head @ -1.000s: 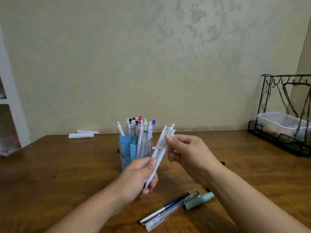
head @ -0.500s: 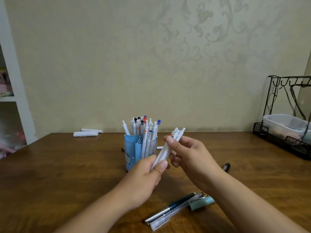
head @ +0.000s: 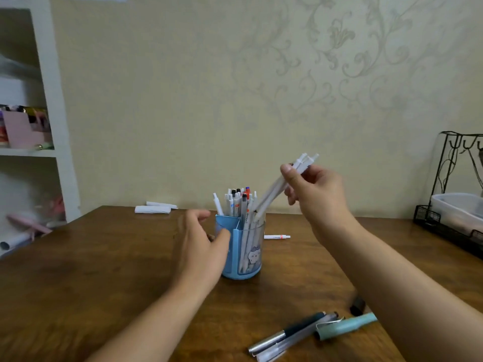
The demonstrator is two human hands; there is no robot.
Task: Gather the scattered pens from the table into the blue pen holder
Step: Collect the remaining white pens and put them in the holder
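Note:
The blue pen holder (head: 233,259) stands mid-table, packed with several white pens. My right hand (head: 313,190) grips a small bunch of white pens (head: 274,190) by their upper ends, tilted, with the lower tips at the holder's right rim. My left hand (head: 200,246) is spread with nothing in it, its thumb against the holder's left side. A white pen with an orange band (head: 277,236) lies behind the holder. Near the front edge lie a dark-and-silver pen (head: 290,333), a clear pen (head: 295,343) and a teal pen (head: 345,326); a black cap (head: 357,307) shows beside my right forearm.
Two white rolled items (head: 154,208) lie at the table's far edge by the wall. A black wire rack (head: 444,226) holding a clear plastic tub (head: 460,209) stands at the right. White shelves (head: 49,126) rise on the left.
My right hand has lifted the white pens up and right, over the holder. My left hand let go of them and dropped beside the holder. The view moved closer.

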